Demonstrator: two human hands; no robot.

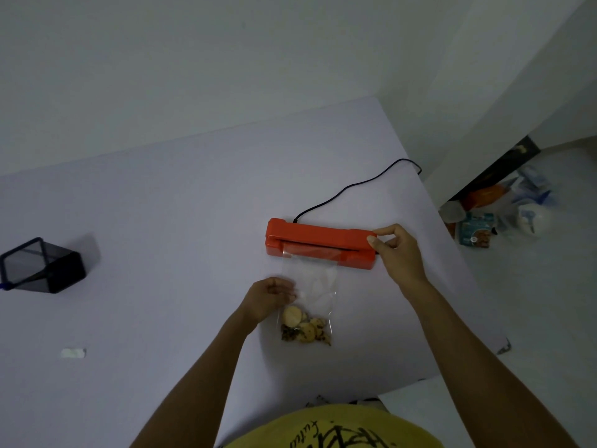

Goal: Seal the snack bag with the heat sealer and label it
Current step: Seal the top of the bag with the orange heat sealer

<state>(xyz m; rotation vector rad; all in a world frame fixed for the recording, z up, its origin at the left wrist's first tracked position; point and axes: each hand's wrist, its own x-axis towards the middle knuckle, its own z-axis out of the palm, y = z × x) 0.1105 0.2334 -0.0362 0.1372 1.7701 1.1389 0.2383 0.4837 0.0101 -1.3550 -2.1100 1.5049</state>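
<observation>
An orange heat sealer lies on the white table, its black cord running back to the right. A clear snack bag with biscuits at its bottom lies in front of it, its open top edge inside the sealer's slot. My left hand pinches the bag's left edge at mid height. My right hand grips the sealer's right end between thumb and fingers.
A black mesh pen holder lies tipped at the far left. A small white label lies near the table's left front. Off the table's right edge, packets and containers sit on the floor.
</observation>
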